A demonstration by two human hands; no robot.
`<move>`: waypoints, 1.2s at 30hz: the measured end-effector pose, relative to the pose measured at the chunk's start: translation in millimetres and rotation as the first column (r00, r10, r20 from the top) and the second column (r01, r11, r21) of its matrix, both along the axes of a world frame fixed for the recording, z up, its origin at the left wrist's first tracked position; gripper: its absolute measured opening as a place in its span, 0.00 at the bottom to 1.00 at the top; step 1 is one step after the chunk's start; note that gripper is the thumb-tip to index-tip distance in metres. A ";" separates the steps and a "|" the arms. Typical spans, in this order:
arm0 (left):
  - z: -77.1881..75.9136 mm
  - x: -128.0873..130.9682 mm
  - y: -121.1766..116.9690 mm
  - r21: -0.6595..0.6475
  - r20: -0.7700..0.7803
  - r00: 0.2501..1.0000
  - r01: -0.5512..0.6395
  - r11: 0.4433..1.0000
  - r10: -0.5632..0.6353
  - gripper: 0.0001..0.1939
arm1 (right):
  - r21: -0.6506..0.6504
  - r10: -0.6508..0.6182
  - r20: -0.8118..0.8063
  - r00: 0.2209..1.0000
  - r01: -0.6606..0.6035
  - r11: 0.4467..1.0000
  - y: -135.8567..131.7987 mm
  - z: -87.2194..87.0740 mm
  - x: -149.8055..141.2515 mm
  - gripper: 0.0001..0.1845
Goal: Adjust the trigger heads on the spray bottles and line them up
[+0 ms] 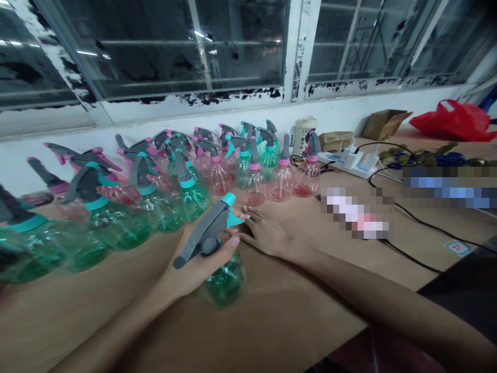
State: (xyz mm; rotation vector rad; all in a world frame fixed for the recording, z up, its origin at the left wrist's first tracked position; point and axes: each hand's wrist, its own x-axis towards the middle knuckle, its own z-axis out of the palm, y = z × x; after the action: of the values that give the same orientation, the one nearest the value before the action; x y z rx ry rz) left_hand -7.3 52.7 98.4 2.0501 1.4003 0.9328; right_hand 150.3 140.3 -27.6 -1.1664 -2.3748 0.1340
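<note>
My left hand (194, 267) is wrapped round the neck of a green spray bottle (225, 280) with a grey trigger head and teal nozzle (232, 207). The bottle stands on the brown table (272, 321) in front of me. My right hand (264, 230) lies beside the nozzle, fingers stretched out, fingertips close to the teal tip; it holds nothing. Behind them stand rows of several green spray bottles (116, 223) and pink spray bottles (279, 181) along the wall.
A white power strip (349, 163) with plugs and black cables (419, 223) lies to the right. Farther back are a white cup (303, 132), a cardboard box (384, 123) and a red plastic bag (454, 122). Windows run above the wall.
</note>
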 end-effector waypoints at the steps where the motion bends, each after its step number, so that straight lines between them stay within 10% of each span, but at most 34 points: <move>1: 0.0 0.1 -0.2 -0.003 0.004 1.000 0.002 1.000 -0.002 0.14 | -0.005 0.002 -0.007 1.000 -0.002 1.000 0.0 0.1 -0.3 0.36; 16: -7.0 -6.1 -1.9 -0.026 0.102 0.990 0.096 0.995 -0.093 0.16 | -0.110 0.101 0.032 0.994 -0.097 0.989 -40.9 4.6 85.8 0.29; 25: -6.8 -9.9 -9.0 -0.040 0.096 0.983 0.162 0.986 -0.158 0.14 | -0.102 -0.236 -0.017 0.972 0.233 0.967 -54.7 -19.2 112.4 0.35; 36: -8.3 -10.4 -7.0 -0.064 0.150 0.981 0.135 0.989 -0.125 0.15 | -0.156 -0.356 -0.028 0.934 0.348 0.925 -102.4 -18.6 133.7 0.38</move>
State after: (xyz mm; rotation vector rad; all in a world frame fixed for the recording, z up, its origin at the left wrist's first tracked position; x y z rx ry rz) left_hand -17.7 45.7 90.1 1.9517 1.1918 0.9406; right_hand 284.0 37.9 -46.2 -1.6187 -2.0949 0.2213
